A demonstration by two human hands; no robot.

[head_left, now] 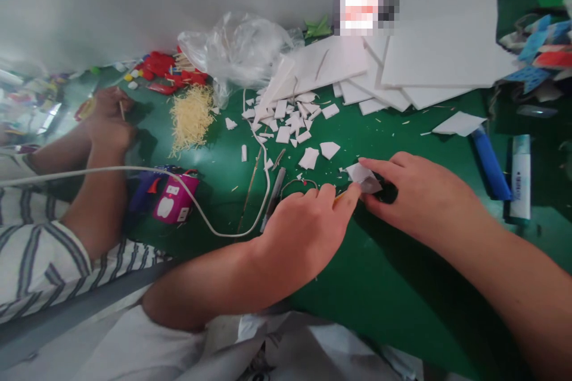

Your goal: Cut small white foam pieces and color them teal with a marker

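My left hand (304, 229) rests on the green table (384, 274) with its fingers pinched on a thin wooden stick at its fingertips. My right hand (413, 193) is curled round a small black object (386, 191) and presses a small white foam piece (361, 174) against it. The two hands meet at the foam piece. Cut white foam scraps (290, 119) lie just beyond them.
Large white foam sheets (438, 53) are stacked at the back right. A clear plastic bag (241, 47), a pile of toothpicks (192, 116), a white cable (210, 223), a pink gadget (175, 199), a blue tool (490, 164) and a white tube (521, 175) lie about. Another person's arms (100, 190) rest at the left.
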